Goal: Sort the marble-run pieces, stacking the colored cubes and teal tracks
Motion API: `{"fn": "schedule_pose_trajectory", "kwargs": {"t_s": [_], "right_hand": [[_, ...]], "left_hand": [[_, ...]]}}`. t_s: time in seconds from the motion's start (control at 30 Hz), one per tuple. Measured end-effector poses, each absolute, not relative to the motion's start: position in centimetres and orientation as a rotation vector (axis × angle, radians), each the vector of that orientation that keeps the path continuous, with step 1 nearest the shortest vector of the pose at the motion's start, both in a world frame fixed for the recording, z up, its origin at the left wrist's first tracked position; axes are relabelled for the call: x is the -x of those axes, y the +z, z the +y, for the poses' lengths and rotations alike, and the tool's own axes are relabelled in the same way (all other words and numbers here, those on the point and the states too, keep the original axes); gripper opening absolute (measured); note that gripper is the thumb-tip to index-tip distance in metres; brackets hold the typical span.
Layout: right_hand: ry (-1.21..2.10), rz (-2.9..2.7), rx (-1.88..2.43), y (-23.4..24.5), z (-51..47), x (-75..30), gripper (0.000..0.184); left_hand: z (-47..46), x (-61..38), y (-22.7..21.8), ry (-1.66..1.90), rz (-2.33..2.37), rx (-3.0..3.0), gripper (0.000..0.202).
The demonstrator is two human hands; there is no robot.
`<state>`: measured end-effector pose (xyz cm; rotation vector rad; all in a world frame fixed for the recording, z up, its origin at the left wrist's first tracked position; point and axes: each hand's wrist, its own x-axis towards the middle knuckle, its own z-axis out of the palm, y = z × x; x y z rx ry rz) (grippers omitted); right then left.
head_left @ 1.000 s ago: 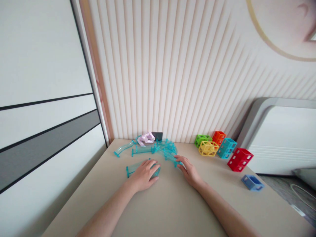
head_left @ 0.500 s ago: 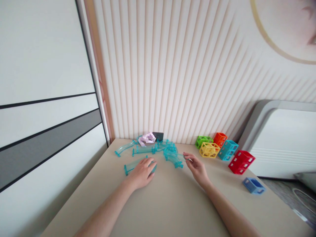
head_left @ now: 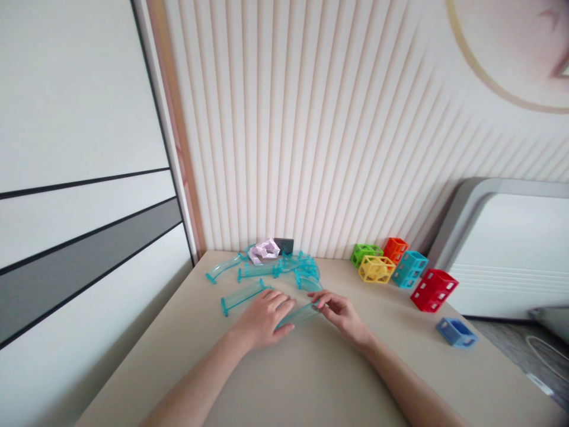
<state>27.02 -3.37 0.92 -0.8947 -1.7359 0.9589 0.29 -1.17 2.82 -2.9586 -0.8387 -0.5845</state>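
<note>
A clear teal toy track piece [head_left: 299,315] spans the gap between my two hands just above the table. My right hand [head_left: 342,315] pinches its right end between thumb and fingers. Around its left end, my left hand [head_left: 267,317] has the fingers above and the thumb below; that end is hidden. Another straight teal track piece [head_left: 242,296] lies flat just left of my left hand. Beyond the hands lie a curved track piece [head_left: 308,282] and a heap of teal track pieces [head_left: 297,262], overlapping one another.
A crumpled lilac wrapper [head_left: 264,251] lies by the wall near a black socket [head_left: 284,245]. To the right stand openwork blocks: green [head_left: 365,254], yellow [head_left: 376,270], orange [head_left: 395,249], teal [head_left: 411,268], red [head_left: 434,290] and blue [head_left: 456,333]. The table's right edge lies beyond them.
My right hand has come left and nearer with the track piece, away from the heap. My left hand has shifted slightly right, and the piece now bridges both hands.
</note>
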Motion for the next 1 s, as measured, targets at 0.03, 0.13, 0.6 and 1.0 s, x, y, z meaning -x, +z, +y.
{"fn": "schedule_pose_trajectory", "kwargs": {"t_s": [0.03, 0.13, 0.6, 1.0], "right_hand": [[0.934, -1.762, 0.894, 0.8, -3.4, -27.1, 0.029], [0.775, -1.916, 0.924, 0.7, -3.5, -27.5, 0.023], [0.309, -2.463, 0.993, 0.8, -4.0, -26.8, 0.027], [0.313, -2.424, 1.069, 0.9, -4.1, -26.4, 0.028]], "left_hand": [[-1.4, -0.5, 2.8, -0.535, -0.822, 2.971, 0.042], [-1.6, -0.9, 2.4, -0.426, -0.773, 2.974, 0.039], [-0.3, 0.7, 2.8, -0.669, -0.694, 2.962, 0.038], [7.0, 5.8, -1.0, -0.671, -1.844, 2.373, 0.043]]}}
